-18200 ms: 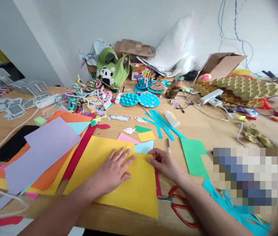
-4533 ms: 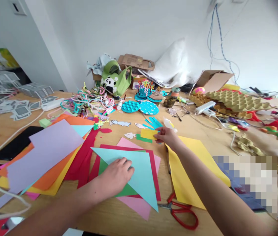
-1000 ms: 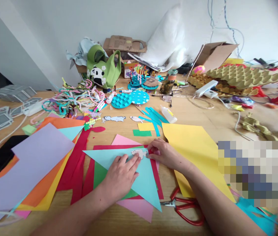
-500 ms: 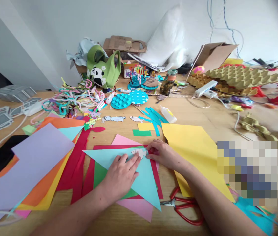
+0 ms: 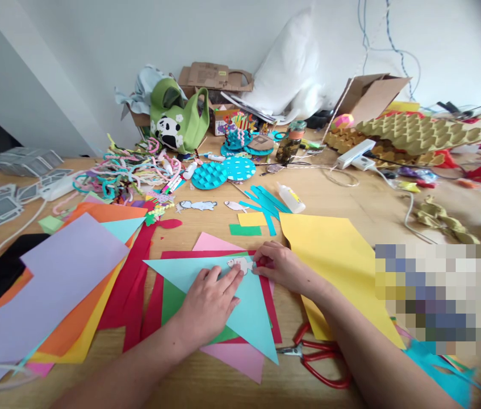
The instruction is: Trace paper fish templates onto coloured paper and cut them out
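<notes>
A white paper fish cutout (image 5: 241, 264) with pink marks lies near the top edge of a light blue paper triangle (image 5: 249, 318). My left hand (image 5: 211, 304) rests on the triangle with fingers stretched out, the index fingertip pressing on the fish. At the tail end, my right hand (image 5: 280, 266) is closed, its fingers bent together by the paper's edge; what they pinch is hidden. Beneath the triangle are green paper (image 5: 172, 307), red paper (image 5: 154, 312) and pink paper (image 5: 240, 360). Red-handled scissors (image 5: 312, 358) lie below my right forearm.
Purple paper (image 5: 65, 272) tops a stack of coloured sheets at left. Yellow paper (image 5: 329, 250) lies at right. Farther back are a glue bottle (image 5: 291, 199), blue paper strips (image 5: 264, 204), other cutouts (image 5: 197, 205), pipe cleaners (image 5: 129, 170) and a green panda bag (image 5: 176, 122).
</notes>
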Available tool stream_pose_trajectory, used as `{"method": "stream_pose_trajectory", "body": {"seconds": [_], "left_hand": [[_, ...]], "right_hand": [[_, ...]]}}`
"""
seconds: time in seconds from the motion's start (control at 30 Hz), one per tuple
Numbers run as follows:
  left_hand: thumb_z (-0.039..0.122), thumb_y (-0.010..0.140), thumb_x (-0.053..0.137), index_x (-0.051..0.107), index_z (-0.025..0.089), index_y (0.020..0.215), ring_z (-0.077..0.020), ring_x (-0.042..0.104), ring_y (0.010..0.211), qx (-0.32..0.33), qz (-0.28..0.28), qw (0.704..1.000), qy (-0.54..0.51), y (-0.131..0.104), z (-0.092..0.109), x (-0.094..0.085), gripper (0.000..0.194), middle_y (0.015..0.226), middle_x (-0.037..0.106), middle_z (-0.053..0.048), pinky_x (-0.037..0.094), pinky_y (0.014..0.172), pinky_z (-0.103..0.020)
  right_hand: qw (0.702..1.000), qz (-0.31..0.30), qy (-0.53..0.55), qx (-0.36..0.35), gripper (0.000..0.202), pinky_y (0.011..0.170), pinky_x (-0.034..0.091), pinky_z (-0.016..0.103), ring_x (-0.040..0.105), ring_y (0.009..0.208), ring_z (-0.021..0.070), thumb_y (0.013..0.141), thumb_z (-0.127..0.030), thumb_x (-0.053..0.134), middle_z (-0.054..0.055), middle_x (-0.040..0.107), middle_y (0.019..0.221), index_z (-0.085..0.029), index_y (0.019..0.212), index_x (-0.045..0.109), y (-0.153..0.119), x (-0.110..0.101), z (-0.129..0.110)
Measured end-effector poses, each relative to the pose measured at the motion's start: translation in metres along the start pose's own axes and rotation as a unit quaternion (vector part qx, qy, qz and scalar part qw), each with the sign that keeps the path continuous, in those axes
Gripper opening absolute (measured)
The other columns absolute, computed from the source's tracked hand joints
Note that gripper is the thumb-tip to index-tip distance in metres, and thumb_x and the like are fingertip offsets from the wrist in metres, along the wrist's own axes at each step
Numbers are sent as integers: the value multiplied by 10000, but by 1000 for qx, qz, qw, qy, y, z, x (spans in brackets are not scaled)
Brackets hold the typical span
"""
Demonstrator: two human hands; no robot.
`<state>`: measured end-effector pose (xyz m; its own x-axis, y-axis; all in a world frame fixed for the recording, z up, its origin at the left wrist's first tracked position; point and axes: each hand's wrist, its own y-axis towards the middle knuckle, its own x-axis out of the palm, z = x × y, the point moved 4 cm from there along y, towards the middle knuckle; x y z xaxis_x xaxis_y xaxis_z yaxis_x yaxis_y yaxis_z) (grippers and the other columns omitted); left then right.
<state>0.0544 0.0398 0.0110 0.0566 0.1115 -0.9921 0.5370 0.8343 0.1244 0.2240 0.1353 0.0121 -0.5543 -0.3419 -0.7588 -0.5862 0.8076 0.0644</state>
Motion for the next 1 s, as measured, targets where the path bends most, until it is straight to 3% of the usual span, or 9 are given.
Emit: {"method": "stream_pose_trajectory", "body": {"seconds": [1.0], "left_hand": [[367, 973, 385, 434, 225, 1398, -238, 468, 1038, 0, -5, 1000, 7, 0, 1, -2, 451, 1471, 429, -17, 386, 844, -404]], "right_hand": [[999, -11, -36, -9, 94, 718, 468, 316, 558, 802, 193, 775, -173, 685, 37, 580, 808, -193, 815, 601, 0, -1, -3]]}}
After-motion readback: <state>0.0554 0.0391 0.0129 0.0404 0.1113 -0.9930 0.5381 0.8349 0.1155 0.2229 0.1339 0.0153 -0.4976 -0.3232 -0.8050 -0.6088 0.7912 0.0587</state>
